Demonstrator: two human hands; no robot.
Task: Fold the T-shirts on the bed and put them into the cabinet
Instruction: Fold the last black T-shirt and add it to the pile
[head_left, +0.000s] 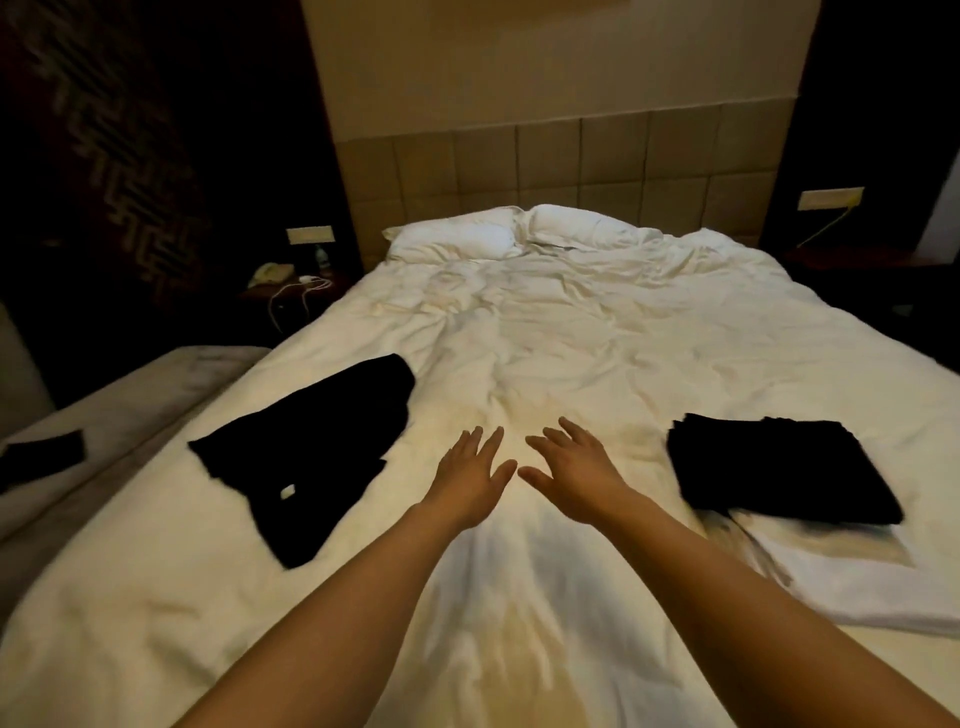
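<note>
Showing a rumpled white bed (597, 332) against a padded headboard (566, 166), two pillows (519, 234) at 12 o'clock. Left hand (470, 480) and right hand (576, 475) side by side above bare sheet at centre, thumbs nearly meeting; each grip flat, fingers spread, nothing held. Unfolded black T-shirt (306, 447) at 9 o'clock, near the bed's left edge. Folded black T-shirt (779, 470) at 3 o'clock, partly on a folded white cloth (852, 571). Open sheet between both garments and up toward 12. Nightstand with telephone (270, 273) at 10 o'clock.
</note>
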